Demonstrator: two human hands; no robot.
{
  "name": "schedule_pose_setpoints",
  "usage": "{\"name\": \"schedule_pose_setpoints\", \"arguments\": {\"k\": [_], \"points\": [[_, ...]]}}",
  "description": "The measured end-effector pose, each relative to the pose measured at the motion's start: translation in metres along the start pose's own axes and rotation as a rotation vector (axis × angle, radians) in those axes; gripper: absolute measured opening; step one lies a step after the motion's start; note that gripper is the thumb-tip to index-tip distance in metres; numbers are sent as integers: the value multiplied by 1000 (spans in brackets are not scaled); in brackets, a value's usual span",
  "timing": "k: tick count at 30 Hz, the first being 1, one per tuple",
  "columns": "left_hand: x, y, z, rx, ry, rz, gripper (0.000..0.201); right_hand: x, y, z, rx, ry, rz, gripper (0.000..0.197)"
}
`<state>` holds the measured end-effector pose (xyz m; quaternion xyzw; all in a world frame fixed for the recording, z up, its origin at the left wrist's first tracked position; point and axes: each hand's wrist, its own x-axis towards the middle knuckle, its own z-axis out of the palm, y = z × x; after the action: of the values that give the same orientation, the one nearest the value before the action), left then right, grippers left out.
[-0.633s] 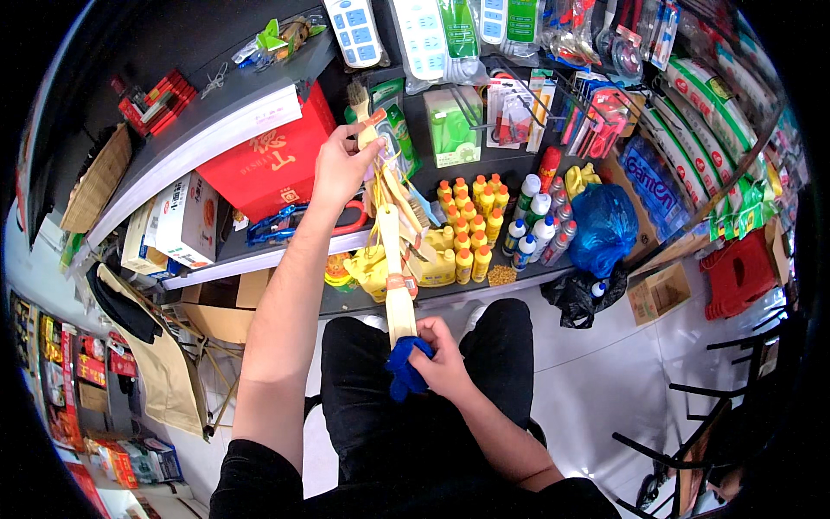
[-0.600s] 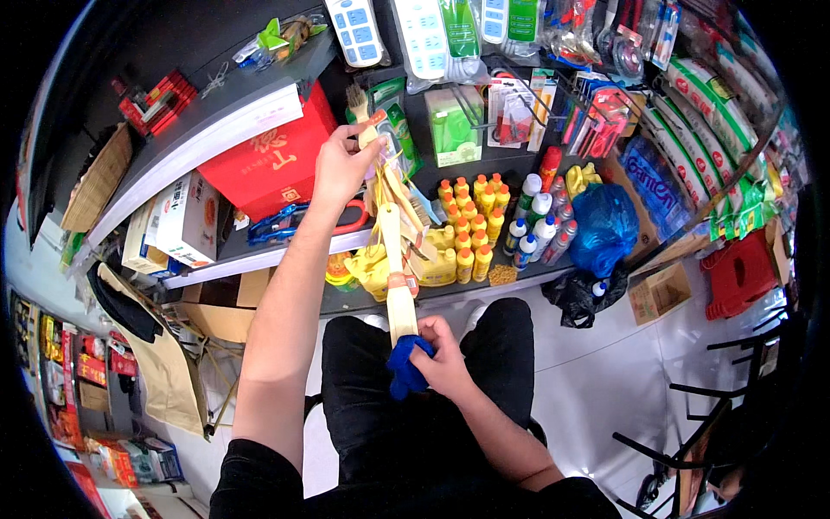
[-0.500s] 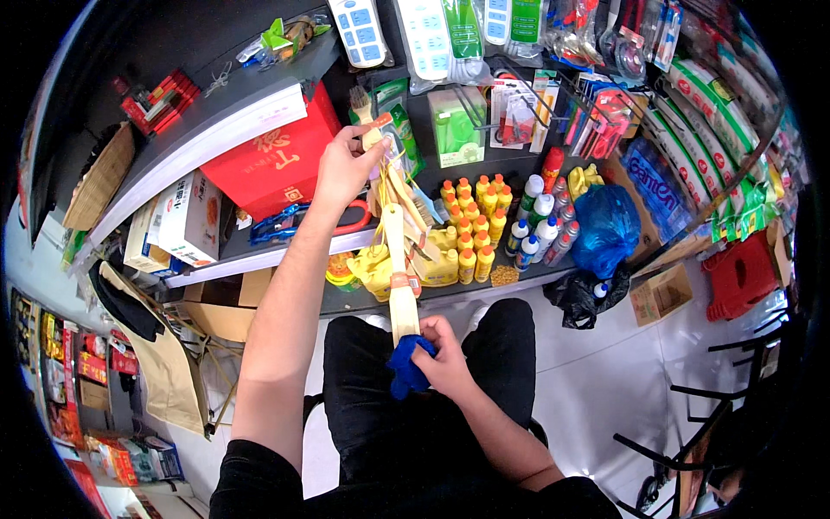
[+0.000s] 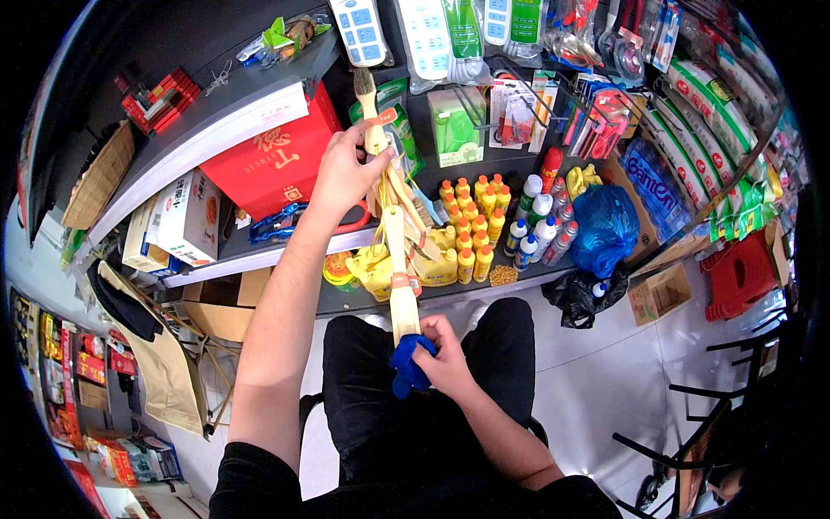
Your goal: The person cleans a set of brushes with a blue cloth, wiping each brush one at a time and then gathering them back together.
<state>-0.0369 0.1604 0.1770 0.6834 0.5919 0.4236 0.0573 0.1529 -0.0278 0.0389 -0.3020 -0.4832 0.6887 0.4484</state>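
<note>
My left hand is raised in front of the shelf, its fingers pinching the handle of a wooden paintbrush whose dark bristles point up and away. Below that hand hangs a bundle of more wooden brushes, tied with yellow string. From the bundle a long pale wooden brush with an orange label reaches down toward my lap. Its lower end disappears under a blue cloth. My right hand is closed on this cloth, with the thumb pressing on it.
Yellow bottles and spray cans crowd the low shelf ahead. A red box stands at left behind my forearm. Power strips hang above. Blue and black bags lie at right, near an open carton.
My left hand has shifted slightly, and the upper paintbrush now extends farther up, with its bristles plainly visible. My right hand and the blue cloth have barely moved.
</note>
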Motion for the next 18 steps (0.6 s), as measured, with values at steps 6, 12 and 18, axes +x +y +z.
{"name": "schedule_pose_setpoints", "arguments": {"k": [6, 12, 18], "points": [[0, 7, -5, 140, 0, 100, 52, 0, 6, -1, 1, -8, 2, 26], [4, 7, -8, 276, -32, 91, 43, 0, 3, 0, -40, 4, -8, 27], [6, 5, -6, 324, -5, 69, 36, 0, 4, -1, -11, 21, -23, 27]]}}
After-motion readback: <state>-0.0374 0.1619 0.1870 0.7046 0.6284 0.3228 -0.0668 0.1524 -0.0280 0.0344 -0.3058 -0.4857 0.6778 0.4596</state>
